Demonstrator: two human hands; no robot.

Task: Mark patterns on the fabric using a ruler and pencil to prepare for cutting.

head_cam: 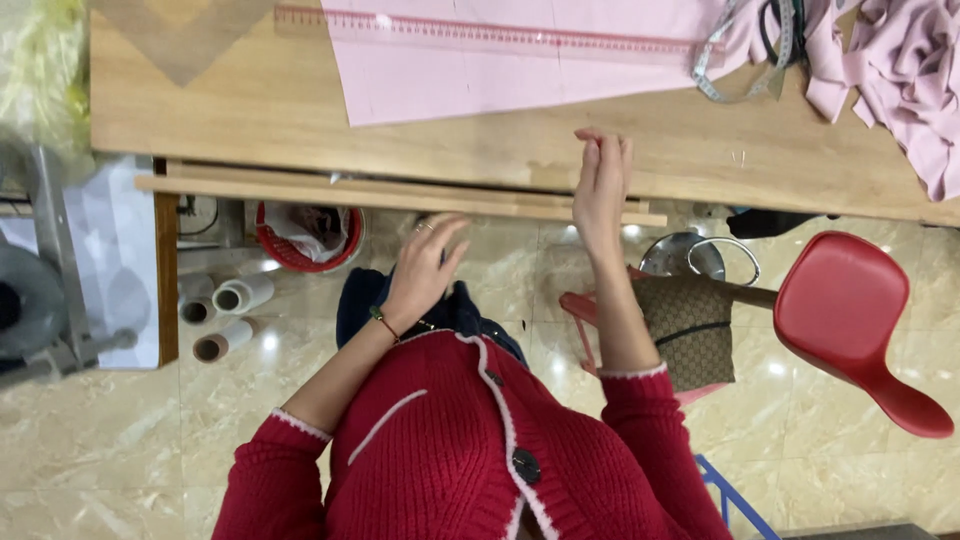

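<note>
My left hand (424, 266) hangs in front of the wooden table's edge (400, 195), fingers loosely apart, holding nothing; it wears a ring and a thin bracelet. My right hand (600, 185) is raised at the table's near edge, fingers straight and close together, empty. A flat pink fabric piece (520, 55) lies on the table (230, 110) beyond both hands, with a long clear ruler (500, 32) across it. I wear a red knitted cardigan (470, 450).
Crumpled pink fabric (900, 70) and a measuring tape (735, 60) lie at the table's right. A red stool (850, 310), a brown patterned bag (690, 330), a red basket (305, 235) and paper rolls (225, 315) stand on the marble floor.
</note>
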